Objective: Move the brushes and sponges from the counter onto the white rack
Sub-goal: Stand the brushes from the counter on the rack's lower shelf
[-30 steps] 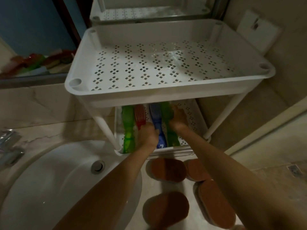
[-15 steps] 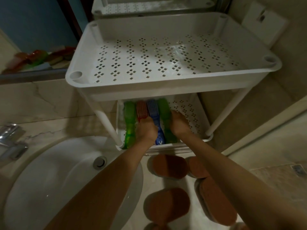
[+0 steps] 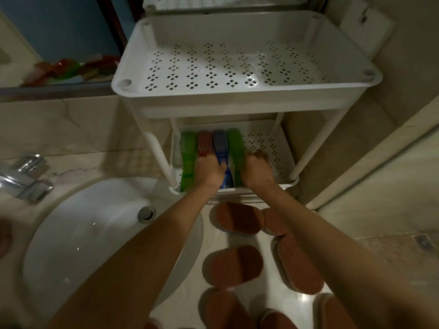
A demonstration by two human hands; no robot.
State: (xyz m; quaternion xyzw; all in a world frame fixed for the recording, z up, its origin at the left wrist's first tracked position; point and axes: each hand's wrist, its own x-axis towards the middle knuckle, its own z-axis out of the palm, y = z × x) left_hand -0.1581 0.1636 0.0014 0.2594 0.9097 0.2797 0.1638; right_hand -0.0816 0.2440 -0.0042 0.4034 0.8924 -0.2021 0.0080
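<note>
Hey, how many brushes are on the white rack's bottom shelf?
4, side by side on the lower shelf, left to right: green brush, red brush, blue brush, second green brush. The left hand and right hand cover their near ends; more may be hidden.

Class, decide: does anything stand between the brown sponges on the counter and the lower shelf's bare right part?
Yes: the right hand lies at the front edge of that lower shelf, between the sponges and its bare part. The upper shelf covers it from above.

four brushes [image 3: 219, 143] lie side by side on the white rack's lower shelf [image 3: 268, 148], brown sponges [image 3: 237, 219] on the counter [image 3: 306, 305].
</note>
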